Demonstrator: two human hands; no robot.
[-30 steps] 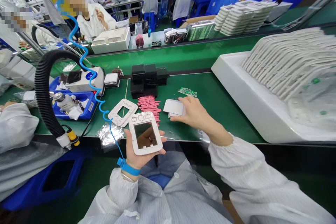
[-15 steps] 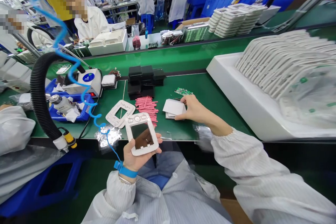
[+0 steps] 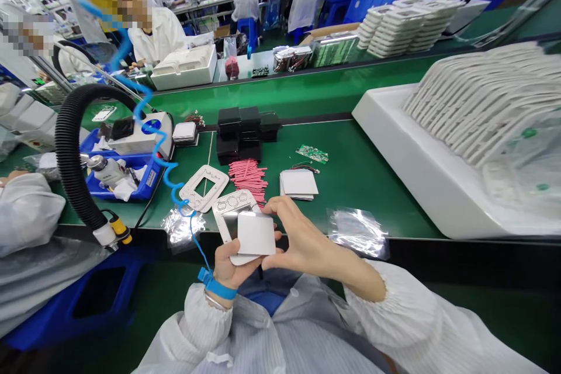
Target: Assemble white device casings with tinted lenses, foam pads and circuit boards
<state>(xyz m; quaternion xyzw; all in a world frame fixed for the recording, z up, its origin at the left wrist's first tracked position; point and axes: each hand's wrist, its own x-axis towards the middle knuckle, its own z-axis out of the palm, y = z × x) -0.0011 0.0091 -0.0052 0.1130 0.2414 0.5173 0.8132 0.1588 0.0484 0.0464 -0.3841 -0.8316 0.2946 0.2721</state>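
My left hand [image 3: 230,266] grips a white plastic housing [image 3: 228,203] from below, thumb on its near edge. A thin white square panel [image 3: 256,235] lies across the housing's window, covering much of it. My right hand [image 3: 302,242] has the panel's right edge between thumb and fingers. A blue wrist strap [image 3: 217,287] circles my left wrist. Just beyond my right hand rests a stack of similar white panels [image 3: 299,183], thin wires behind it. Another white housing [image 3: 190,190] lies flat to the left, beside a pile of pink strips [image 3: 248,178].
Behind are black blocks [image 3: 239,134] and a green circuit board [image 3: 312,153]. A white foam tray [image 3: 390,158] of upright white parts fills the right. Clear plastic bags [image 3: 357,232] lie at the front edge. Left stand a black hose [image 3: 65,158] and blue bin [image 3: 142,187]. A co-worker sits opposite.
My right hand has taken a white panel from the stack and brought it left and nearer, onto the housing. My left hand still holds the housing, shifted slightly right.
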